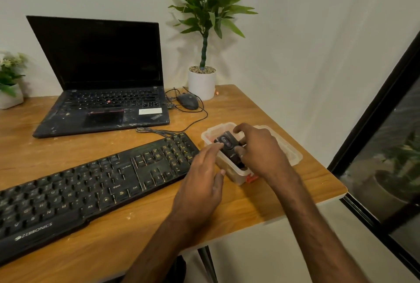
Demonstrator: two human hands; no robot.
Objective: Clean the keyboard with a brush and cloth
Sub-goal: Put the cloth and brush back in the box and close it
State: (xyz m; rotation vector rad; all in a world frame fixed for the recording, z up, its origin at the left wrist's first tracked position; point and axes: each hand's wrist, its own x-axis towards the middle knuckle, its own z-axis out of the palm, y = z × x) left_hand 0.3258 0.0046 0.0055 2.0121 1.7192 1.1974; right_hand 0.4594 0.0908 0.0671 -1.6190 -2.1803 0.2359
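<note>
A dusty black keyboard (95, 182) lies diagonally across the wooden desk (141, 232). To its right stands a clear plastic box (293, 153) with an orange latch. My right hand (261, 151) grips a small black device (228, 145) over the box. My left hand (202, 180) has its fingers nearly straight, and the fingertips touch the device's left side. No brush or cloth is visible; the box's contents are mostly hidden by my hands.
An open black laptop (102, 78) stands at the back left, a wired mouse (187, 100) and its cables beside it. A tall potted plant (202, 80) is at the back, a smaller plant (10, 83) far left. The desk edge (341, 194) lies right of the box.
</note>
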